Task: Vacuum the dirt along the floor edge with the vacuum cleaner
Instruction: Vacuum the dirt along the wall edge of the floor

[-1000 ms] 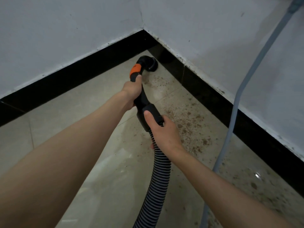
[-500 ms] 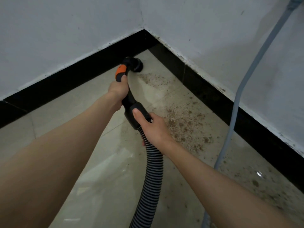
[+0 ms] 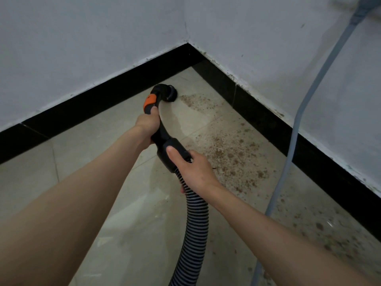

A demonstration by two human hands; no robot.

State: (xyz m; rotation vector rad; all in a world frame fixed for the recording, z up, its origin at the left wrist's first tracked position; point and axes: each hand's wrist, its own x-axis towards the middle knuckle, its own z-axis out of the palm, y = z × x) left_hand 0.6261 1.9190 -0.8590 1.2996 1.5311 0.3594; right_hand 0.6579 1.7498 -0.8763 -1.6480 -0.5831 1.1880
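Your left hand (image 3: 148,125) is wrapped around the black curved handle (image 3: 159,129) of the vacuum cleaner, fingers curled tight round it, just below the orange band (image 3: 150,101). Beyond that hand, the handle bends over into the round nozzle (image 3: 170,93), which sits on the tiled floor (image 3: 86,162) close to the black skirting (image 3: 99,104) of the left wall, short of the corner.

Just nearer to you and a little to the right of the left hand, your right hand (image 3: 192,169) grasps the thick black cuff (image 3: 173,153) where the handle meets the ribbed hose (image 3: 194,221); your thumb lies flat along the top of the cuff and your fingers curl under the first ribs. The hose drops from that hand toward the bottom of the view.

To the right of your right hand, brown dirt (image 3: 233,153) is scattered over the tiles in a band that runs along the right-hand skirting, from just beside the nozzle back toward you. Farther right, a grey cord (image 3: 296,129) hangs down across the white wall (image 3: 268,48) and skirting to the floor.
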